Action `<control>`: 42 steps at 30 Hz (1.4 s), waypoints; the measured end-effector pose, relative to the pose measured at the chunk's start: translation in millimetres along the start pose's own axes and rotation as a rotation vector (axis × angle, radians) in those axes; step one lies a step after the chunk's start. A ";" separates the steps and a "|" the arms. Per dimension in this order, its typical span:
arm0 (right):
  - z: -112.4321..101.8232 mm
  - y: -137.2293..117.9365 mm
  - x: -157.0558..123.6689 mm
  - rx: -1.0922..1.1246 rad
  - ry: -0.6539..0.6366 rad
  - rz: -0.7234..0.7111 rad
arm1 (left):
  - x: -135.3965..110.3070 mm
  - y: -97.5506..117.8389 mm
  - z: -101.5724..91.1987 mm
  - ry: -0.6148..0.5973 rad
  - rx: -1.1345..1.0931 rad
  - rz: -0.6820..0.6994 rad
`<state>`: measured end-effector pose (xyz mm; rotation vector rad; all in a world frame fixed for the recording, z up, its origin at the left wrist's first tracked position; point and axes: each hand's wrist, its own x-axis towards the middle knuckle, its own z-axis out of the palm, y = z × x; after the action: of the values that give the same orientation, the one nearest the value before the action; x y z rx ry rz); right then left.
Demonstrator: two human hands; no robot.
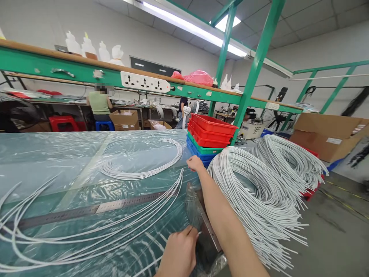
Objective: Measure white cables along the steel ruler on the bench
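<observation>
Big cable coils (pixel 278 200) dominate the right, likely the heaviest lift here, best cradled around the whole loop. On the table (pixel 57 154), loose cables (pixel 135 177) look light, smooth and springy: take them near the ends! Down front, the left hand (pixel 180 250) pinches a white cable (pixel 199 232); the right hand (pixel 196 164) curls beside the trays (pixel 211 132), contents impossible to tell. Ruler (pixel 112 207) markings, carton label (pixel 333 141): too small to read.

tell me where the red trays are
In the head view, the red trays sit right of centre, atop a green tray and blue trays, just beyond the right hand.
</observation>
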<state>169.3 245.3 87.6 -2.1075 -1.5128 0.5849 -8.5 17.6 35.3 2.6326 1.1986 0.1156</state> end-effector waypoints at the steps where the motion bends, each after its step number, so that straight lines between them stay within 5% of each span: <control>1: -0.4 -0.2 0.5 0.003 -0.001 -0.001 | 0.4 -0.3 -0.4 -0.002 0.005 -0.003; 42: -3.3 -4.6 1.8 0.015 -0.084 -0.034 | 10.1 -8.3 11.6 0.039 0.084 0.030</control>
<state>168.3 247.8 92.9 -2.0647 -1.5814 0.6778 -5.9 28.3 21.6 2.7330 1.2023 0.1253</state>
